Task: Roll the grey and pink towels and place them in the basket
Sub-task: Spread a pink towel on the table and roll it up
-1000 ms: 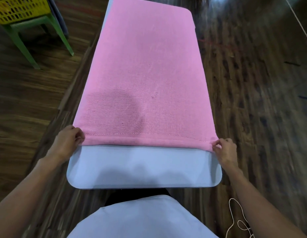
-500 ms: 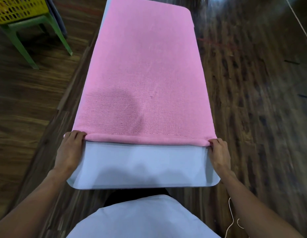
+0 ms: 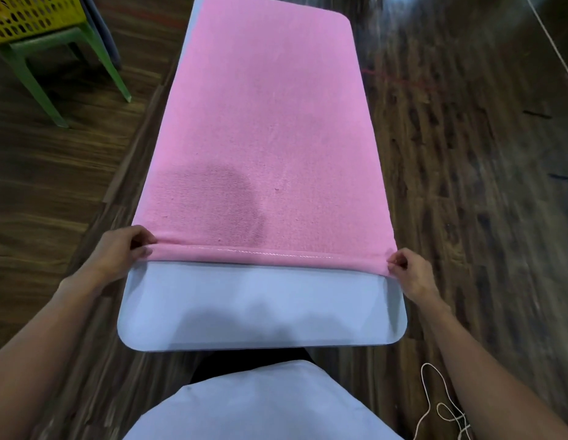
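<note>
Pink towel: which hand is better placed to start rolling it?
Neither alone. The left hand and right hand each pinch a near corner of the pink towel, whose near edge is already turned over, so both should roll together.

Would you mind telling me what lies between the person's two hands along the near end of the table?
In the head view, only the pink towel's folded near edge spans from left hand to right hand.
</note>
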### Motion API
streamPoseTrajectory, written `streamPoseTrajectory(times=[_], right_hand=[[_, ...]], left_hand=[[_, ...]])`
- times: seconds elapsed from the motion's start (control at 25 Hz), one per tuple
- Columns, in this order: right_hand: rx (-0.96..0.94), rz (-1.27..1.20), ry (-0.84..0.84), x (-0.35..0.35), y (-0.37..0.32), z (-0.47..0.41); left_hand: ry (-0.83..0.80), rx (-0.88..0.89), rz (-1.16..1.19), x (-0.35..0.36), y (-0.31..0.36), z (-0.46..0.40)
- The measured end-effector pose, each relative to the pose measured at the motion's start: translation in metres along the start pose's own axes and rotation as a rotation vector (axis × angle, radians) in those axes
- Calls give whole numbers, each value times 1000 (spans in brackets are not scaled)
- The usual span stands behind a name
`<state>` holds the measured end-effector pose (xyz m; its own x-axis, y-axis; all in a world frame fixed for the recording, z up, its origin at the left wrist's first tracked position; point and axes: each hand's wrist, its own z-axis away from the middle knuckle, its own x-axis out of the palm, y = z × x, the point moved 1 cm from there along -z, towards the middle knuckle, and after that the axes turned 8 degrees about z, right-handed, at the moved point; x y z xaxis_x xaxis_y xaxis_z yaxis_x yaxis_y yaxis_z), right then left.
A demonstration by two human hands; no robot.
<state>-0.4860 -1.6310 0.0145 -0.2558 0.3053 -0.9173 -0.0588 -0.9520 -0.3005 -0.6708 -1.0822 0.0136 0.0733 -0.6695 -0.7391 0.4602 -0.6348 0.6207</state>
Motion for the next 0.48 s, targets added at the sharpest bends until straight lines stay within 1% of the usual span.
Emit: streamPoseTrajectory(times=[0.04,0.08,0.12,0.16,0.24,0.32,0.48], right_hand=[[-20,97,101,4,-4,1],[-53,205,183,8,-6,5],[-101,275,248,13,-8,13],[-148,292,282,20,-6,22],[-219,245,302,29,-1,39],[-262,236,302,33,4,43],[-185,208,246,27,-6,26]], left_hand=[[54,26,-14,2,4,-1],[113,84,-74,6,6,0],[174,150,-160,13,6,7],[232,200,-234,21,4,18],[300,222,-299,39,2,44],[298,197,-324,50,3,58],[279,144,-283,46,15,48]])
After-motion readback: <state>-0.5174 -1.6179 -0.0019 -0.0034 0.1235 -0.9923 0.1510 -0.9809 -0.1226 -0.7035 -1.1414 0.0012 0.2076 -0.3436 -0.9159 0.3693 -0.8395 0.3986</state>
